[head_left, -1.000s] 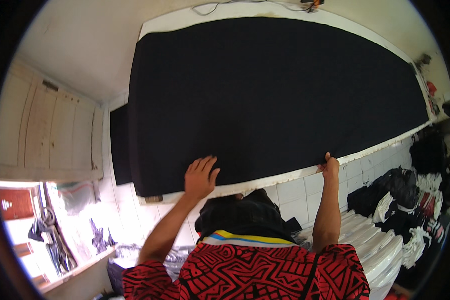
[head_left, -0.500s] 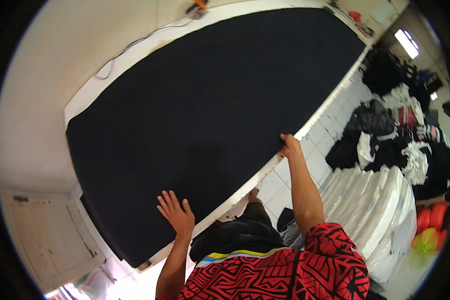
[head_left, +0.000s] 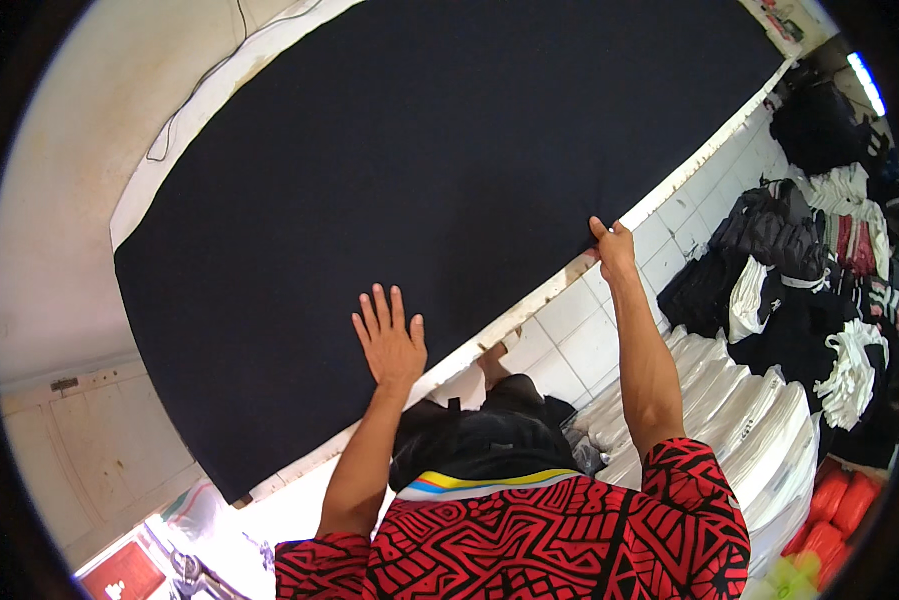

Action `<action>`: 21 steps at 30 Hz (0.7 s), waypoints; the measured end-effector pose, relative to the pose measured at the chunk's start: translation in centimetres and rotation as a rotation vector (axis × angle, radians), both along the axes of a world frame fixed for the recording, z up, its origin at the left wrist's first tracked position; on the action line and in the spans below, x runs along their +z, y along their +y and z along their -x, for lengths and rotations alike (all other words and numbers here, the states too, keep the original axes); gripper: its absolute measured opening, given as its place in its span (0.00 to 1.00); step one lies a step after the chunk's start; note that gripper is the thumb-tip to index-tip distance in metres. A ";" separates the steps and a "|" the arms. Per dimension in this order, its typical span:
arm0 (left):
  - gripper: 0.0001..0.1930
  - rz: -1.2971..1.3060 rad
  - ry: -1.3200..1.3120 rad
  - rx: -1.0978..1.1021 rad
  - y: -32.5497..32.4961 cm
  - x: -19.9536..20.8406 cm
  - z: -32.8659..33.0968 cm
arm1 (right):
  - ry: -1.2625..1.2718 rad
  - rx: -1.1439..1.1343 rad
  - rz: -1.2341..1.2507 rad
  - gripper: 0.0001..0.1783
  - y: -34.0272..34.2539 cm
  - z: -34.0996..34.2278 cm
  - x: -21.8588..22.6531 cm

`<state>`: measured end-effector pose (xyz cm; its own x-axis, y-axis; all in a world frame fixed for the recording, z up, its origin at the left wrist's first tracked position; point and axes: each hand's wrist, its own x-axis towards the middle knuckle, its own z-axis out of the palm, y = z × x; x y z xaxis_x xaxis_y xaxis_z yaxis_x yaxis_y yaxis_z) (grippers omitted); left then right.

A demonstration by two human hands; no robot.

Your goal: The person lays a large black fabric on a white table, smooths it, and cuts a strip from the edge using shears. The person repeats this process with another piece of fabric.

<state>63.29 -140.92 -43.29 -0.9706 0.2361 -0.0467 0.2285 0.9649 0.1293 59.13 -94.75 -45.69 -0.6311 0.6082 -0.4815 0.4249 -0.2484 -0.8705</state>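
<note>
A wide sheet of black fabric (head_left: 440, 130) lies spread flat over a long white table (head_left: 530, 305), reaching almost to its near edge. My left hand (head_left: 390, 345) rests palm down on the cloth close to that edge, fingers stretched and apart. Farther right, my right hand (head_left: 615, 248) is closed at the fabric's near edge, the thumb on top and the other fingers mostly hidden below. Faint creases run in the cloth beside that thumb.
Right of the table is a tiled floor (head_left: 560, 345) with heaps of dark and white garments (head_left: 770, 230). Long white plastic-wrapped bundles (head_left: 730, 400) lie beside me, near red packages (head_left: 840, 505). A wall (head_left: 70, 230) with a cable runs along the far left.
My left hand has moved up and right over the fabric. My right hand has shifted farther along the near edge. The view has moved, and the cloth's far edge is now partly cut off.
</note>
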 end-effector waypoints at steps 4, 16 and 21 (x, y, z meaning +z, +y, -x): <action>0.36 0.005 0.007 0.015 -0.1 0.4 0.1 | -0.077 -0.001 0.006 0.32 0.1 0.3 0.6; 0.35 -0.141 0.050 -0.004 21.5 0.8 9.1 | 0.034 -0.218 0.116 0.40 15.8 8.6 3.1; 0.35 -0.068 0.041 0.008 22.5 1.0 9.0 | -0.135 -0.026 -0.215 0.24 18.8 6.6 1.7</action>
